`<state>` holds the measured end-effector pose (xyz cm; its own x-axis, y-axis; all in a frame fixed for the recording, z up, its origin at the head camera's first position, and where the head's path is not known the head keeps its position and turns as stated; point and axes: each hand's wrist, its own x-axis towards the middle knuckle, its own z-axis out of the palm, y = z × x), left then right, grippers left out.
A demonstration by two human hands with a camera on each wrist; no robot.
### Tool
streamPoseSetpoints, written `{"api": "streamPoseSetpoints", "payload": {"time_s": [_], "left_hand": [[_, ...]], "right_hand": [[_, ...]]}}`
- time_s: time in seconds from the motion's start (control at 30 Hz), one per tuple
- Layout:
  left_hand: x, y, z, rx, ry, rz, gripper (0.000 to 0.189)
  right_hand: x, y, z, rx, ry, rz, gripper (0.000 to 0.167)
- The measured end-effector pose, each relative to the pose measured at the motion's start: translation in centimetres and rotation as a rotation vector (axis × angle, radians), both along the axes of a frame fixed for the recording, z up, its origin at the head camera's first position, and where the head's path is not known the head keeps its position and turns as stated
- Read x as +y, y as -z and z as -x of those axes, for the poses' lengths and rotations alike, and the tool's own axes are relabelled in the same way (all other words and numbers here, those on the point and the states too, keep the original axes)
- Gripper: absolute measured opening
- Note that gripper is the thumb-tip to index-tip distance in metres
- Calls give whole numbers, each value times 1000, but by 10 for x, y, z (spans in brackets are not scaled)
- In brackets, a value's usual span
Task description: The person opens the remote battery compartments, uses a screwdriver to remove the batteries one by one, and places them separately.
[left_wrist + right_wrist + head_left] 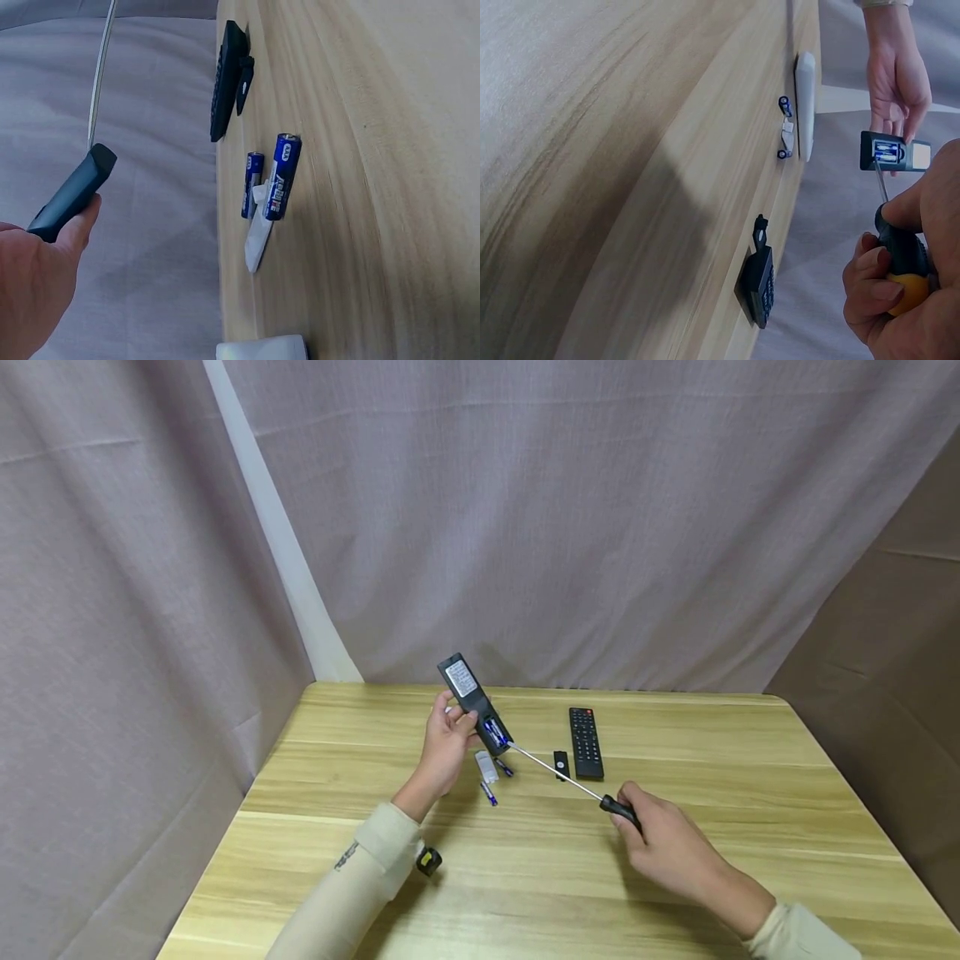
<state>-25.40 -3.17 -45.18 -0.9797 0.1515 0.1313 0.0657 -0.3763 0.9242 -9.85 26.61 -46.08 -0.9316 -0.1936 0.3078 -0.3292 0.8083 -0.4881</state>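
My left hand (pixel 444 743) holds a dark remote control (pixel 471 689) above the table, back side up and tilted. Its battery compartment stands uncovered, with blue batteries (pixel 887 153) inside. In my right hand (pixel 667 843) is a screwdriver (pixel 619 810), gripped by its black and yellow handle. The long metal shaft reaches across to the remote, and its tip is at the compartment's end; whether it touches a battery I cannot tell. Below the remote lie two loose blue AAA batteries (pixel 282 176) and a pale battery cover (pixel 486 766).
A second black remote (pixel 586 743) lies buttons up on the wooden table (pixel 675 893), with a small black cover (pixel 561 764) beside it. A white object (pixel 805 105) lies near the table's far side, mostly hidden behind my left hand in the head view. Curtains surround the table.
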Motion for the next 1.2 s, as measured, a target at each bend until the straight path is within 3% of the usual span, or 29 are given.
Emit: {"api": "streamPoseSetpoints", "payload": {"time_s": [0.17, 0.43, 0.87, 1.2], "left_hand": [[1, -1, -2, 0, -16, 1, 41], [4, 2, -2, 8, -33, 3, 42], [19, 7, -8, 57, -87, 75, 46], [23, 12, -6, 30, -130, 88, 46]], "right_hand": [[-7, -15, -3, -55, 31, -59, 12], [-10, -18, -3, -86, 48, -93, 10], [-39, -23, -6, 50, 102, -237, 18], [-55, -19, -8, 70, 147, -267, 15]]}}
